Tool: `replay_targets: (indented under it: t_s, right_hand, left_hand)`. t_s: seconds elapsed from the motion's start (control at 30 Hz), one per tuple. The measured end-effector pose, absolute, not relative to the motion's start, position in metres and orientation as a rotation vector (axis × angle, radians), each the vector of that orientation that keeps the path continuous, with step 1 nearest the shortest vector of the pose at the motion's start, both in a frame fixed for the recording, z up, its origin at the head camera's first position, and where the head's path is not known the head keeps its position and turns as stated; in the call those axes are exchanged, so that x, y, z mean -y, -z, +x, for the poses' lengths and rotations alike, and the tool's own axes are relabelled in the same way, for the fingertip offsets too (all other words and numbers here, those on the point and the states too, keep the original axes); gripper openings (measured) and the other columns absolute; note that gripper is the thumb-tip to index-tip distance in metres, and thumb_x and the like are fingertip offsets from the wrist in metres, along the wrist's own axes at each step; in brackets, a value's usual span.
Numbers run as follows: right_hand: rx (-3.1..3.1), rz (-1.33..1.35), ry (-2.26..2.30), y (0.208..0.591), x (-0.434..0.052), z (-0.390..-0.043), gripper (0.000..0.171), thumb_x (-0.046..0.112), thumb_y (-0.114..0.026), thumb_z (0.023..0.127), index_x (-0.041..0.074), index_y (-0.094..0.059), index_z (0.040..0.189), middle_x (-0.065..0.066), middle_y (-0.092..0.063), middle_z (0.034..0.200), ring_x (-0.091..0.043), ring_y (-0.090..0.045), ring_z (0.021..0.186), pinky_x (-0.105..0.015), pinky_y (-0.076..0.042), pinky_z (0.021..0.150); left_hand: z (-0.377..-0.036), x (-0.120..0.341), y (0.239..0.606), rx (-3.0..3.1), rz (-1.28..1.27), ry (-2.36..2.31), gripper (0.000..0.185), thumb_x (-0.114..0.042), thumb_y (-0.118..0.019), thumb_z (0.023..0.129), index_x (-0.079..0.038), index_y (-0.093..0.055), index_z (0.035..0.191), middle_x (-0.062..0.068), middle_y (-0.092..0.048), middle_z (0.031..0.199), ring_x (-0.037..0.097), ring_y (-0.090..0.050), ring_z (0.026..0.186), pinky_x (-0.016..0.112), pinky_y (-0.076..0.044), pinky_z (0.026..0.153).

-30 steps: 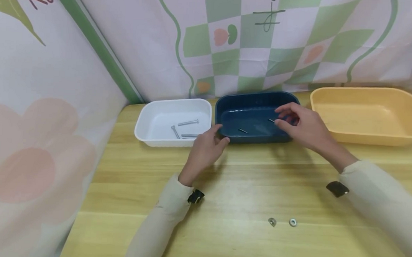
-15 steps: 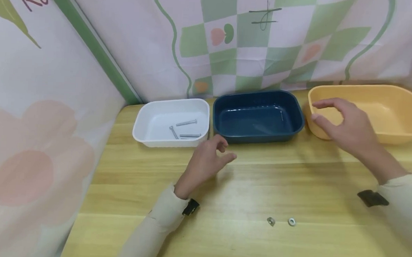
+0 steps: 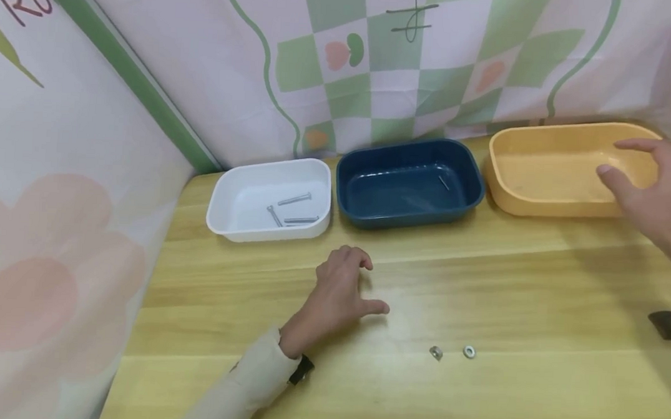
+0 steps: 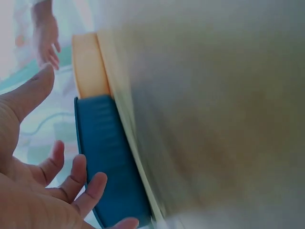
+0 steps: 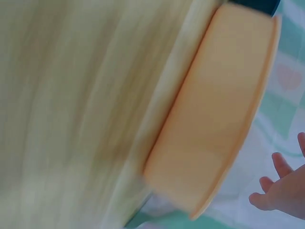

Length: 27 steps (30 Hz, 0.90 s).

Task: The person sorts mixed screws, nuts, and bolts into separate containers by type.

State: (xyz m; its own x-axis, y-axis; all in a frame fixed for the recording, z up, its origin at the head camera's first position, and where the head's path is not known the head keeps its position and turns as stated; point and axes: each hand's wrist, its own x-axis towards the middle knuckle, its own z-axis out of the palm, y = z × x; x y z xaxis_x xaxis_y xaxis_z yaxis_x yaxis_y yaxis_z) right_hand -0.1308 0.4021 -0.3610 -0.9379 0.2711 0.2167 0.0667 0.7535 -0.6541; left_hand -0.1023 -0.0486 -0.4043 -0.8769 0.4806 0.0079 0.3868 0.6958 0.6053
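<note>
My left hand (image 3: 336,292) hovers above the wooden table in front of the blue tray (image 3: 405,217), thumb and fingers spread apart with nothing between them. Over the right end of the yellow tray (image 3: 555,208) is my right hand (image 3: 659,195), its thumb and index finger apart and holding nothing. One thin, dark pin (image 3: 444,183) lies in the blue tray. Several long silver bolts (image 3: 294,199) rest in the white tray (image 3: 239,232). Nearer the front, a silver ring-shaped piece (image 3: 469,351) and a small shiny metal piece (image 3: 436,352) lie on the table.
The three trays stand in a row along the back of the wooden table (image 3: 207,304). Behind them hangs a patterned cloth (image 3: 397,87), and another cloth (image 3: 47,234) borders the left side.
My right hand has moved right, from the blue tray to over the yellow one. My left hand has left the blue tray's rim and come back toward the front. The head view has shifted slightly.
</note>
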Motion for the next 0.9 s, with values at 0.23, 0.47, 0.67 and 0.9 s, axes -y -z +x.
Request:
replay_targets:
  t_s: [0.23, 0.47, 0.67, 0.9]
  right_hand:
    - [2.472, -0.342, -1.159, 0.378, -0.438, -0.141, 0.054, 0.022, -0.057, 0.098, 0.042, -0.045, 0.146, 0.002, -0.027, 0.159, -0.013, -0.014, 0.145, -0.042, -0.002, 0.117]
    - [2.387, -0.281, -1.23, 0.411, -0.481, -0.162, 0.047, 0.02, -0.057, 0.098, 0.044, -0.053, 0.138, 0.006, -0.031, 0.157, -0.008, -0.015, 0.143, -0.036, 0.0, 0.116]
    - [2.329, -0.209, -1.236, 0.437, -0.512, -0.178, 0.045, 0.018, -0.059, 0.097, 0.036, -0.059, 0.138, 0.009, -0.041, 0.15, -0.005, -0.024, 0.139, -0.028, -0.006, 0.114]
    - [2.479, -0.215, -1.155, 0.41, -0.479, -0.158, 0.05, 0.019, -0.05, 0.101, 0.043, -0.049, 0.144, 0.01, -0.038, 0.148, -0.002, -0.031, 0.132, -0.021, -0.016, 0.11]
  left_hand:
    - [-0.088, 0.047, 0.402, -2.687, 0.649, -0.789, 0.081, -0.042, -0.095, 0.063, -0.021, -0.042, 0.121, -0.005, -0.044, 0.101, 0.021, -0.042, 0.104, 0.057, -0.025, 0.098]
    - [-0.078, 0.048, 0.399, -2.606, 0.639, -0.747, 0.076, -0.039, -0.094, 0.066, -0.026, -0.044, 0.121, -0.004, -0.042, 0.102, 0.021, -0.039, 0.105, 0.053, -0.027, 0.092]
    - [-0.069, 0.05, 0.404, -2.535, 0.659, -0.755, 0.07, -0.036, -0.094, 0.067, -0.031, -0.047, 0.118, -0.004, -0.038, 0.098, 0.018, -0.035, 0.097, 0.046, -0.027, 0.083]
    - [-0.057, 0.052, 0.416, -2.551, 0.711, -0.727, 0.068, -0.036, -0.092, 0.069, -0.036, -0.052, 0.124, -0.004, -0.033, 0.097, 0.015, -0.03, 0.094, 0.042, -0.024, 0.079]
